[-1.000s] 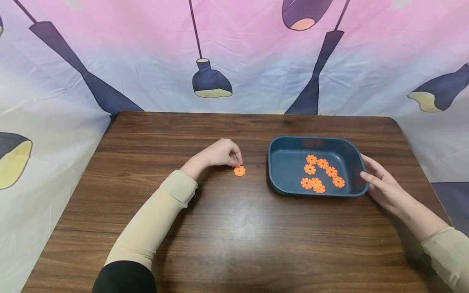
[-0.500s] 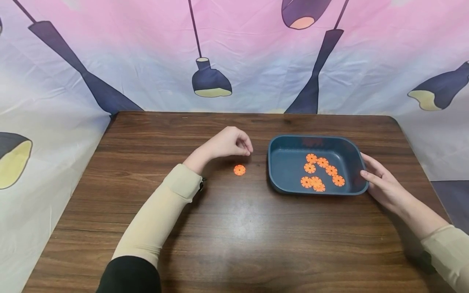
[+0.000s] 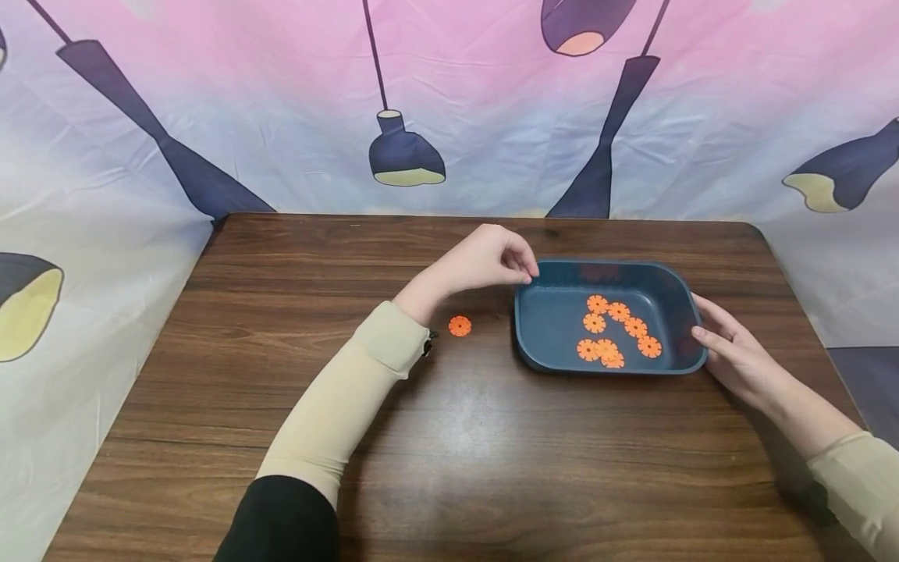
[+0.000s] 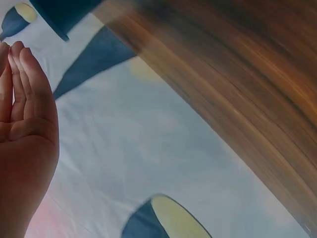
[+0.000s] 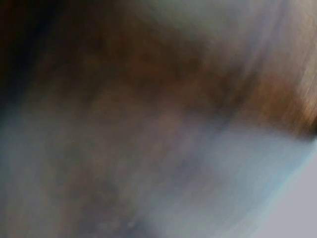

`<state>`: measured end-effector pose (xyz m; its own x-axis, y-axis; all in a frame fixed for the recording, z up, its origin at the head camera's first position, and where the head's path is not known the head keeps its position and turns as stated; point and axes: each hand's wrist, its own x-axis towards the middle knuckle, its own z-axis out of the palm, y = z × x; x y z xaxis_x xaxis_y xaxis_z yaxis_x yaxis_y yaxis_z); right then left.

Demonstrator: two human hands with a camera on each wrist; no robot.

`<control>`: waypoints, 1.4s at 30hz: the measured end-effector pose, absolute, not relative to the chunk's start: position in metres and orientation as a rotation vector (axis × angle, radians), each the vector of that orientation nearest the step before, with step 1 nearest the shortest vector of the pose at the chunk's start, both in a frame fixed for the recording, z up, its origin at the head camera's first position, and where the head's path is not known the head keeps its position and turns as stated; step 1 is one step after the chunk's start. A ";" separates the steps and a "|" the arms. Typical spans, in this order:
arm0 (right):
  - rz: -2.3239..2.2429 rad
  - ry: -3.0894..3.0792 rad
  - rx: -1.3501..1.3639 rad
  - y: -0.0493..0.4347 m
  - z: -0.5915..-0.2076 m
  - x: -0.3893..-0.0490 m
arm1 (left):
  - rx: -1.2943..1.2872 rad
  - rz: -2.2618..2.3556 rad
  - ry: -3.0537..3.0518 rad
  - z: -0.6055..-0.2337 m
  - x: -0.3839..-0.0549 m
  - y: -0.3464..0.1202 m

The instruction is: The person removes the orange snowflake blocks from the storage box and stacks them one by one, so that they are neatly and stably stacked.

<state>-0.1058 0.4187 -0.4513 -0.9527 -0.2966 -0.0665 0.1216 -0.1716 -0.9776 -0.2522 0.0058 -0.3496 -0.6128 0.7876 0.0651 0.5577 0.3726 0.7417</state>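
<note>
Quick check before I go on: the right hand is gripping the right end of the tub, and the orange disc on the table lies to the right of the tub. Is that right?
One thing is off: the orange disc on the table lies to the left of the tub, as the head view shows. The right hand is gripping the tub's right end, as you say.

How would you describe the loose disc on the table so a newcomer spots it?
On the brown table, find the dark blue tray. Between it and the left cuff lies a round orange disc with a notched edge. It sits on bare wood; the other visible discs are in the tray.
</note>
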 end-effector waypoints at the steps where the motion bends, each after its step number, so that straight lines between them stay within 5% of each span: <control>1: -2.206 1.819 -0.198 0.419 -0.451 -0.106 | 1.191 1.086 2.324 -0.350 -0.251 0.010; 42: -2.216 1.813 -0.217 0.419 -0.453 -0.106 | 1.320 0.670 2.118 -0.400 -0.220 0.111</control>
<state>-0.1062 0.4188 -0.4528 -0.9525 -0.2997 -0.0544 0.1126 -0.1807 -0.9771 -0.2205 0.1107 -0.4002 -0.3661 0.9111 -0.1893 0.6366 0.3936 0.6632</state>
